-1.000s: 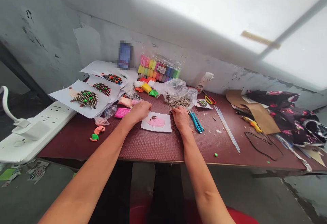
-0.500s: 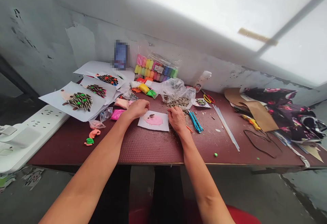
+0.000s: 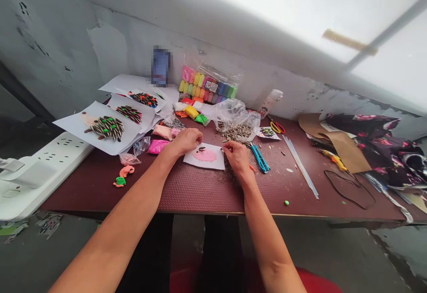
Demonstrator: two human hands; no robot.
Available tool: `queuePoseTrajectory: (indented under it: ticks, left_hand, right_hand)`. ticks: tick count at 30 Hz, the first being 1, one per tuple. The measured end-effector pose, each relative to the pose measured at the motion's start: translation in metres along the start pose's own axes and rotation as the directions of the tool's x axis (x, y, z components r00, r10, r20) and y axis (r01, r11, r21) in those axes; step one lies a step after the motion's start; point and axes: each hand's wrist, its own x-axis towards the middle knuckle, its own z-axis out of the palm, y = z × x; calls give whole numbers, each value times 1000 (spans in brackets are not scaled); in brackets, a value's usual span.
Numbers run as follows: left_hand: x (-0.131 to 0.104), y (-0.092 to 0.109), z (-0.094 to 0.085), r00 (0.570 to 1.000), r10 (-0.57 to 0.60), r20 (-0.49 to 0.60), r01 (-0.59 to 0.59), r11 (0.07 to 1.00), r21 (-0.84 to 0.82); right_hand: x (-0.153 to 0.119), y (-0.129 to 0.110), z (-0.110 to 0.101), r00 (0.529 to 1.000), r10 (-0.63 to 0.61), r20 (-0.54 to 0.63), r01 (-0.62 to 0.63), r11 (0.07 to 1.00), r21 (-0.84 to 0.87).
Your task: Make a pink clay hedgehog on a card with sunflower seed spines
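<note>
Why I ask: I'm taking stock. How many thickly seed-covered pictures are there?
4: front sheet, middle sheet and back sheet at left; small card by the scissors. More may be hidden.

Adds up to one left hand, one right hand with one small dark piece at its fingers, one pink-drawn card bearing at least two dark seeds, three large seeded pictures and one small seeded picture. Also includes one pair of scissors, one blue cutter, one bottle, one power strip, one yellow packet, one bright pink packet and one loose green ball. Too many to count in the seed heap, too close together to count among the clear sticks.
</note>
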Motion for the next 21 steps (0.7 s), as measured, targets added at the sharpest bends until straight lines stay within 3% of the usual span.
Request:
queuePoseTrajectory:
  ticks: [4, 9, 15, 21]
  left_hand:
    - [2, -1, 0, 999, -16, 32, 17, 999, -33]
    - [3, 0, -2, 999, -20, 40, 22, 999, -40]
    - [1, 3, -3, 999, -16, 40, 18, 999, -36]
    - [2, 3, -2, 999, -26, 35, 27, 999, -23]
  right_hand:
    - [-4, -8, -3, 999, -13, -32, 16, 995, 98]
    - [-15, -30, 9, 971, -238, -4, 232, 940, 250]
    - [-22, -43, 24, 932, -359, -56, 363, 924, 119]
    - [-22, -42, 29, 927, -375, -25, 375, 927, 10]
